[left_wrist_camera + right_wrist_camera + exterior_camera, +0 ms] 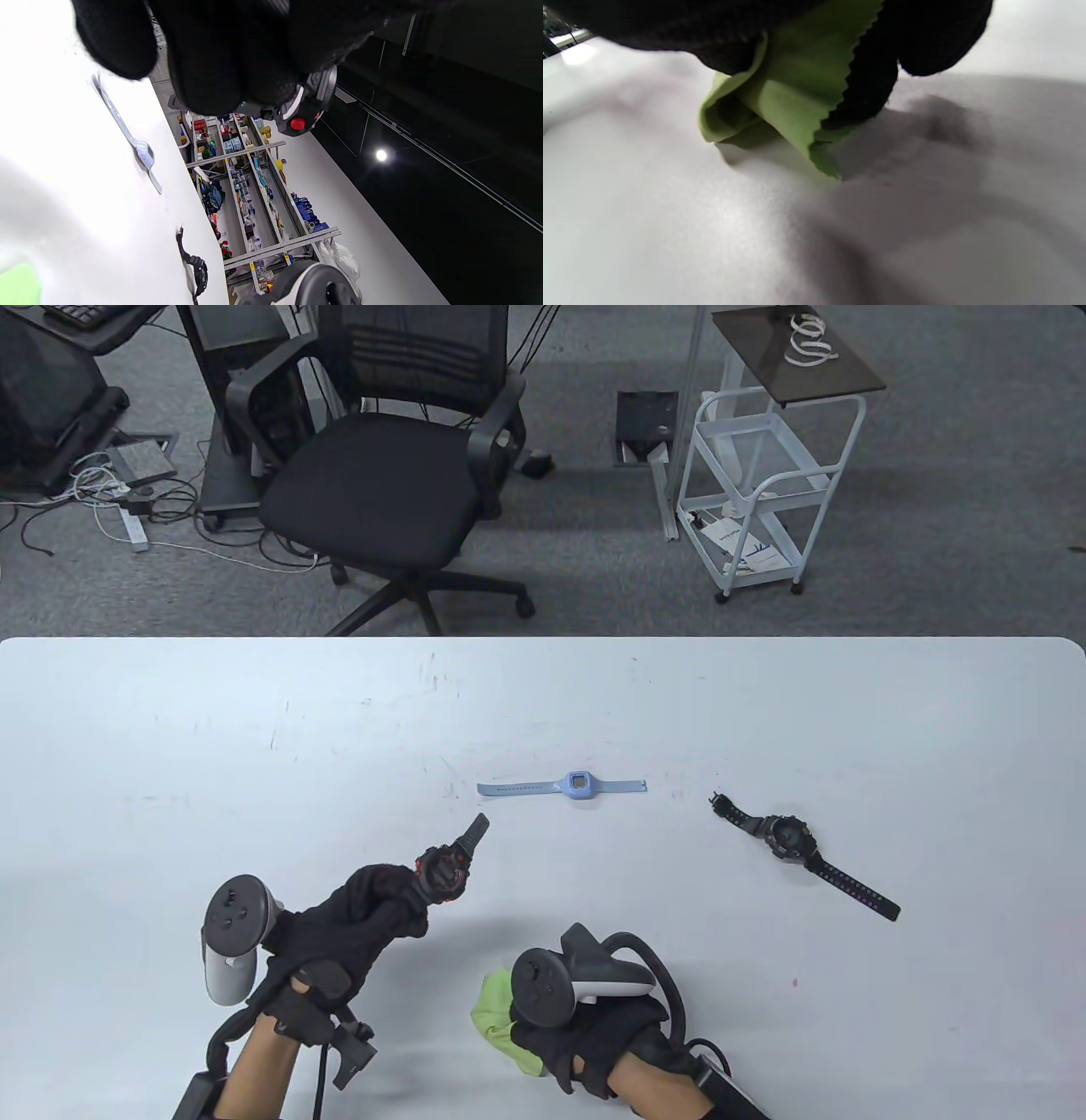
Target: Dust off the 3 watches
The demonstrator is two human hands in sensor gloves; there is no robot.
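Table view showed the left hand (356,916) gripping a light, stiff black-and-red watch (443,872) by its strap at lower left, while the right hand (585,1027) pinched a soft green cloth (496,1005).

A white table (254,746) carries a blue watch (577,786) and a black watch (789,838).

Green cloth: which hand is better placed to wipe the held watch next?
Right. The right hand already grips the green cloth, while the left hand holds up the black-and-red watch.
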